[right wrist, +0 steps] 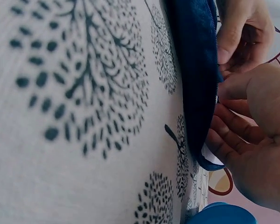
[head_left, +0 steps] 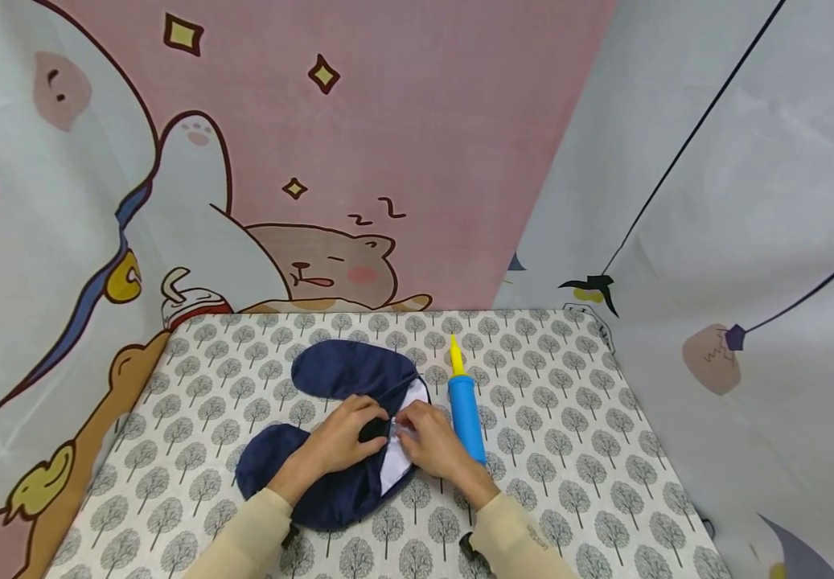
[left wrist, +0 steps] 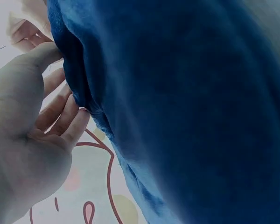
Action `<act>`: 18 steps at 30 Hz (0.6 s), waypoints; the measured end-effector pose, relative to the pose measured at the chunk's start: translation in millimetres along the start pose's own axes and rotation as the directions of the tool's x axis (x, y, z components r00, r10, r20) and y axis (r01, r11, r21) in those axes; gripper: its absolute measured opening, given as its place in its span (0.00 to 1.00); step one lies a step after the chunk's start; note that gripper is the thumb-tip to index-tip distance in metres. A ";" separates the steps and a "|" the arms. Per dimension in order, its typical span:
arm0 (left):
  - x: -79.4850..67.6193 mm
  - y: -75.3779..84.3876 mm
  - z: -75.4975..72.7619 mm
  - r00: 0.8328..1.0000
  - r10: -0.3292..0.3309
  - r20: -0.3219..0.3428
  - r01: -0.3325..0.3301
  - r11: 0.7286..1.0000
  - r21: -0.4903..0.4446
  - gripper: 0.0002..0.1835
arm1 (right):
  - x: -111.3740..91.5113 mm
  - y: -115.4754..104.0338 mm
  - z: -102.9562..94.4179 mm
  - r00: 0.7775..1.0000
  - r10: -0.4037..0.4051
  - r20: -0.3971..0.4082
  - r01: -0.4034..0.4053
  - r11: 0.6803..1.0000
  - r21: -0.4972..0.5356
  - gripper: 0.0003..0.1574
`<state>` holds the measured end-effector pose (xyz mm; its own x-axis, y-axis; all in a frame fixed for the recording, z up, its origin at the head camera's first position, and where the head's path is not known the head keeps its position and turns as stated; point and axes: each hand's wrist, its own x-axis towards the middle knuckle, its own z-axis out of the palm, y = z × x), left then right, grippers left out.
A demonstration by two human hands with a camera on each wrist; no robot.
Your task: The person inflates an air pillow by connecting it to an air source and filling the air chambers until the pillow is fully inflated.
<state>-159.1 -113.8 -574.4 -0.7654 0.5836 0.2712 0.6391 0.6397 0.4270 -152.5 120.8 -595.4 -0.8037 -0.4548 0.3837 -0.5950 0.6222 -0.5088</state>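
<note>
Backdrop with cartoons fills most of my head feed, behind a tree-print surface. Navy U-shaped cushion lies mid-surface, lobes pointing left, curved end gaping open at right. Reads light, soft and floppy; slight sheen, so fabric may slip. I'd take it by the edge of the opening, firm pinch, not by the flat lobes. Blue pump with a yellow nozzle lies just right of it; looks like stiff plastic, neither hand grips it. Left hand: thumb and fingers pinch the cushion's opening edge. Right hand: thumb and fingers close together on the white inner piece; exact bit between the fingertips I can't tell. Inner piece looks thin, so I'd go easy on pulling. Zip runs along the opening edge; its teeth could snag thin material.
</note>
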 end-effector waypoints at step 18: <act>-4.7 -15.8 6.0 0.995 -0.038 0.091 0.044 0.997 -0.067 0.17 | 4.0 -8.6 10.8 0.997 -0.047 0.064 0.064 0.947 -0.314 0.10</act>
<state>-165.1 -123.6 -587.6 -0.7789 0.6021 0.1757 0.5985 0.6298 0.4952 -150.7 106.7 -597.8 -0.7739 -0.5233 0.3566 -0.6131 0.7602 -0.2150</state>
